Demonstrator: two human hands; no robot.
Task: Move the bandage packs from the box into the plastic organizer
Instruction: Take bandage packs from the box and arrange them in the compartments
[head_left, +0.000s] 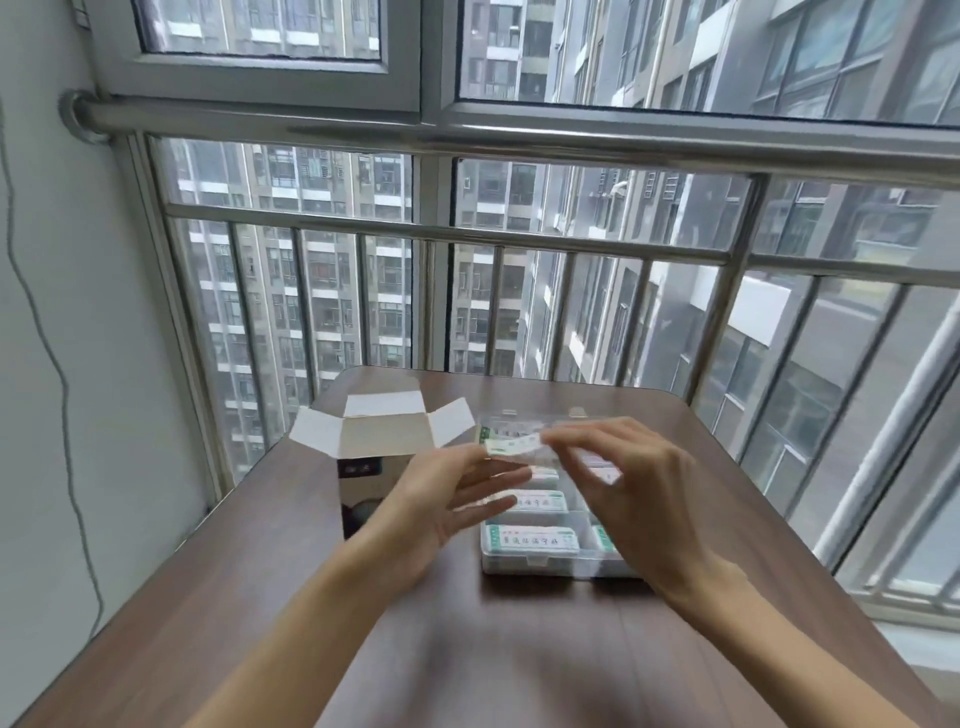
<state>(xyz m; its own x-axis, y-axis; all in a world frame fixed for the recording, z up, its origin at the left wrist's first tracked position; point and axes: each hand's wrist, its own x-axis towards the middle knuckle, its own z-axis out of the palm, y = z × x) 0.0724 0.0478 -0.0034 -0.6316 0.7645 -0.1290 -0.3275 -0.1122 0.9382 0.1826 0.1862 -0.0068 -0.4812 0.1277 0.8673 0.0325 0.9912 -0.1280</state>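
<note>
The head view looks down at a small white and green bandage pack (511, 446) held up in the air between two hands. The pack is a bit blurry. It hangs just above the far left part of the plastic organizer (540, 564). The right hand (631, 493) pinches the right end of the pack with its thumb and first fingers, and its other fingers are loosely bent. The left hand (447, 501) is at the left end of the pack. Its palm faces up and its fingers are spread out and mostly straight. I cannot tell if its thumb grips the pack or only touches it.

The organizer is a clear box with small rooms inside. More bandage packs (531, 540) lie flat in the rooms on its left side, one behind the other. The right hand hides much of its right side.

Just left of the organizer stands the box (363, 483), dark and shiny, with its white flaps open at the top. Both sit on a brown wood surface (249, 597). Past the far edge is a metal railing (519, 244) in front of big windows, with tall buildings outside.
</note>
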